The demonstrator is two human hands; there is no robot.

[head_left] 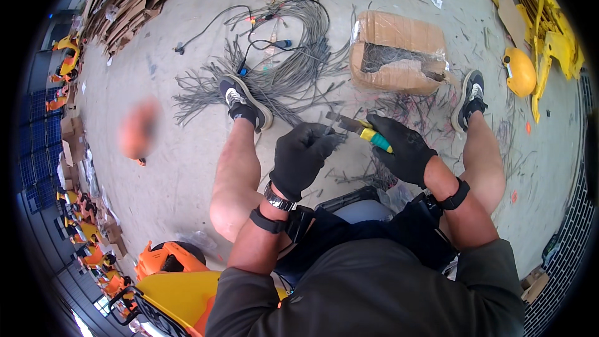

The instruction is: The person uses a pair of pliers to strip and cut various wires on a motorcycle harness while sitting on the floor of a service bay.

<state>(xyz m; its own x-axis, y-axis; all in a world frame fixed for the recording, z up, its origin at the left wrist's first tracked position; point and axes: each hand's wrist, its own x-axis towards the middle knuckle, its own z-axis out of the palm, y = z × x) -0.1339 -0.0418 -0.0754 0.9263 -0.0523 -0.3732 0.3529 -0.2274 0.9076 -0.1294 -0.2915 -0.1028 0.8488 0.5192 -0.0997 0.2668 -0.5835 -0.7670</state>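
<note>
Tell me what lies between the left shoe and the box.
In the head view, part of the pile of grey cables lies between the left shoe and the box.

Flattened cardboard (118,9) piled upper left; rounded yellow piece (520,73) at right.

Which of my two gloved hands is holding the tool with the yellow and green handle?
Your right hand: its fingers grip the handle, while your left hand is off it, beside the far end of the blade.

Left grip (302,157) pinched, right grip (402,150) wrapped closed, bare forearms (471,224) angled inward
</note>
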